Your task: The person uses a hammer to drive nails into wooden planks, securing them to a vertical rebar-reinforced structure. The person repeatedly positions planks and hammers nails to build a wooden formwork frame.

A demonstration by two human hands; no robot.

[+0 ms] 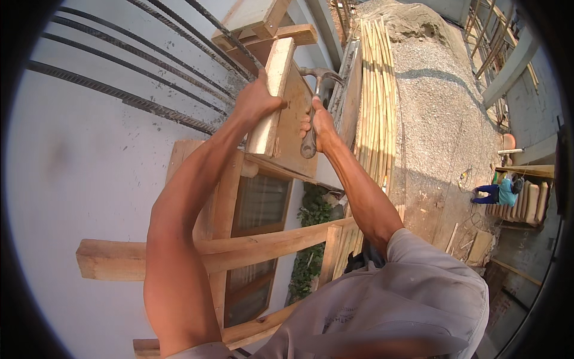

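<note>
My left hand (258, 100) is closed round the pale edge batten of a wooden formwork panel (279, 66), its thumb over the near side. The panel's plywood face (293, 134) turns toward the right. Just beside it, my right hand (321, 125) grips a claw hammer (309, 140) by its handle. The hammer's metal head (323, 74) points up and away, near the panel's right side; whether they touch I cannot tell. Several ribbed steel bars (167, 113) stick out from the left toward the panel, their ends close to my left hand.
Below my arms runs a wooden rail (269, 244), with a window (261, 203) and green plants (311, 221) beneath. Bamboo poles (375, 102) lie lengthwise beside a gravel heap (439, 90). At the far right a person (507, 190) bends by stacked sacks (532, 202).
</note>
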